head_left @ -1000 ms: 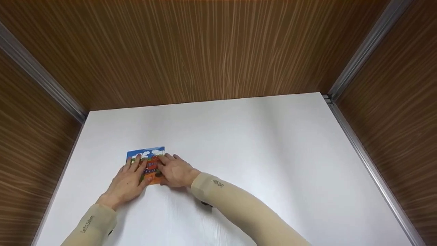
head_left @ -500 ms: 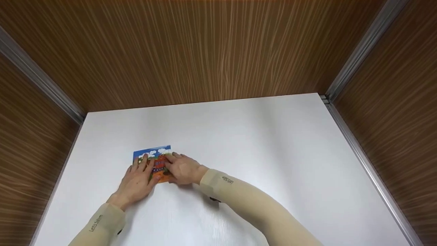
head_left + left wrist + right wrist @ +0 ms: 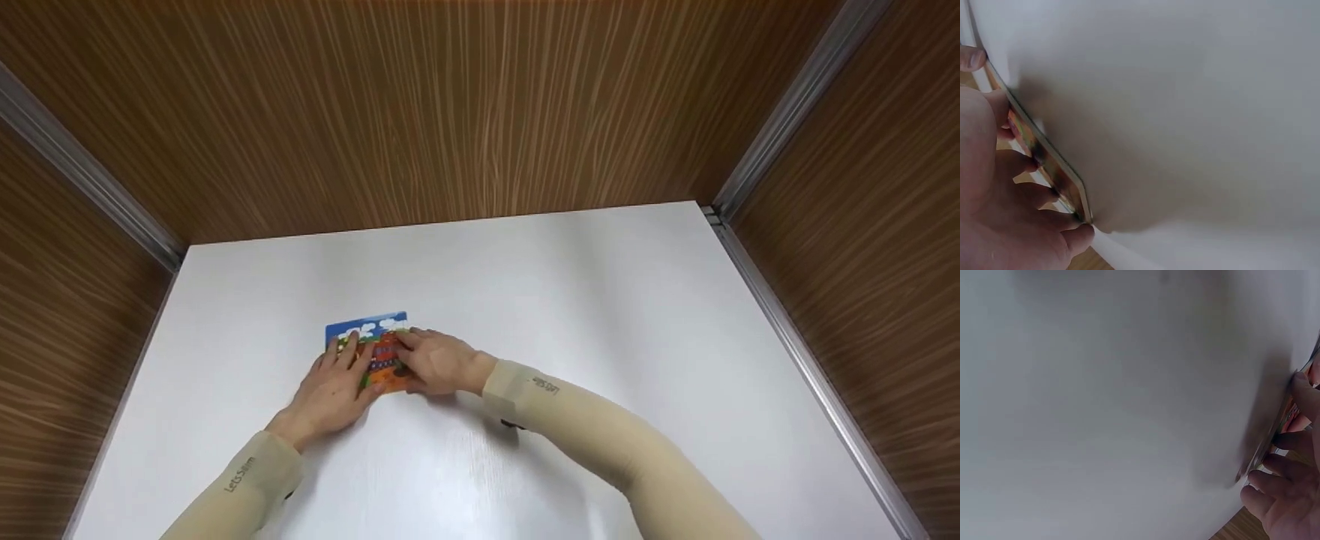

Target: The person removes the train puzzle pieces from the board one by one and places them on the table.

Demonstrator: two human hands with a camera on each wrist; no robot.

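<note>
A thin board with a colourful picture [image 3: 384, 358], blue sky and white clouds above red and orange shapes, lies flat on the white table. My left hand [image 3: 331, 391] rests on its left part with the fingers spread over the picture. On the right side, my right hand [image 3: 441, 363] touches the board with extended fingers; the thumb is near the lower edge. In the left wrist view the pale thick edge of the picture board [image 3: 1067, 183] shows under the fingertips. Only a dark sliver of the picture board [image 3: 1288, 415] appears in the right wrist view. Both hands cover much of the picture.
The white table [image 3: 585, 315] extends around the board on every side. A brown wood-grain panel [image 3: 465, 112] stands behind it, with more such panels at left and right. Metal rails [image 3: 802, 330] run along the corners and the right edge.
Both hands and the picture board have slid together to the right and slightly away from me across the table. The hands keep the same pose on the board.
</note>
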